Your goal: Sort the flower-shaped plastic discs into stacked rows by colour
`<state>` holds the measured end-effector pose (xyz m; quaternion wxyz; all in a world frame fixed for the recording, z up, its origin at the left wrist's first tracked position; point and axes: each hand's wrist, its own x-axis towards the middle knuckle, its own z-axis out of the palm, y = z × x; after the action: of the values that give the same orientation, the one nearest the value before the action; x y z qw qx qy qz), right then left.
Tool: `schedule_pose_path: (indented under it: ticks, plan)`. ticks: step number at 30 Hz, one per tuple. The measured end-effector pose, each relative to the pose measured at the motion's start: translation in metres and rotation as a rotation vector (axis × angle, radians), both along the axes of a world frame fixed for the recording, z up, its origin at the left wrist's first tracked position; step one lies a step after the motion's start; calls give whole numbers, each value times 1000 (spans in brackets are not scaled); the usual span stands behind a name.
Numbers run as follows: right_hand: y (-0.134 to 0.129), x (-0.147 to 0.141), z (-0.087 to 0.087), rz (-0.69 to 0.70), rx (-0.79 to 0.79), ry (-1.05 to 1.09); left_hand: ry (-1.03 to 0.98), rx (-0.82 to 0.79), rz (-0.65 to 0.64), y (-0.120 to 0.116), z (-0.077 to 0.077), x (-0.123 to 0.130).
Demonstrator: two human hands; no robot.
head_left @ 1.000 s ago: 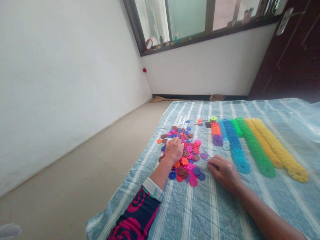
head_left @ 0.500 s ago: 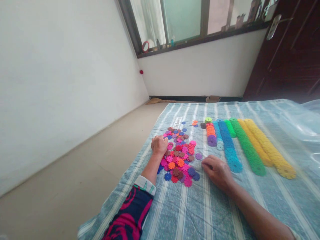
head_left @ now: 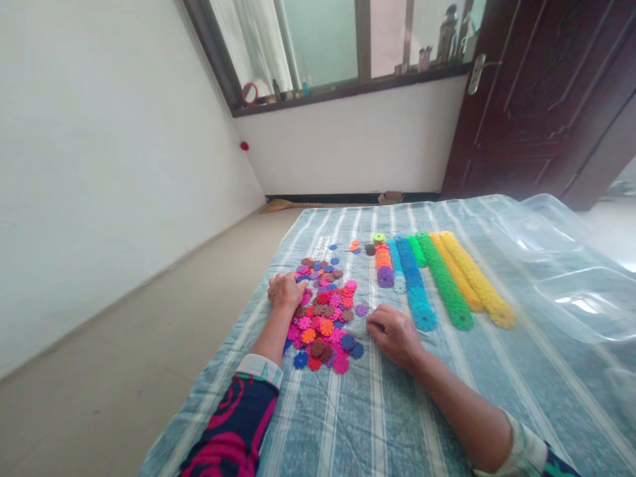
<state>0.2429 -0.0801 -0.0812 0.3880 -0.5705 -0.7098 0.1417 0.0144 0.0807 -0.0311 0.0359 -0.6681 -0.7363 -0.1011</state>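
1. A striped cloth (head_left: 358, 424) is covering the surface in front of me, while a white wall (head_left: 99, 132) is rising on the left above a pale floor (head_left: 149, 318).
2. A window (head_left: 322, 40) is filling the far side, with a red-rimmed mirror (head_left: 249, 93) standing on its sill; a dark door (head_left: 541, 99) is standing to the right.
3. The pile of toothed discs (head_left: 322, 318) is lying between the hands; rows of overlapping discs (head_left: 442, 285) are stretching across the cloth farther right.
4. The left hand (head_left: 285, 291) is curling at the pile's left edge; I cannot tell whether its fingers are together.
5. The right hand (head_left: 395, 333) is resting just beside a lone purple disc (head_left: 361, 309), thumb and fingertips drawing together.
6. Compared with a second ago, the left hand is sitting off the pile's middle, and the clear containers (head_left: 591, 301) are showing more fully.
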Motion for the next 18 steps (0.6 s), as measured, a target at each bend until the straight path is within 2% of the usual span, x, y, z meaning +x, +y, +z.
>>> schedule_pose_path:
  ticks: [18]
  plan:
    - [2,-1,3,-9,5,-13,-177,-95,103,17,8,6]
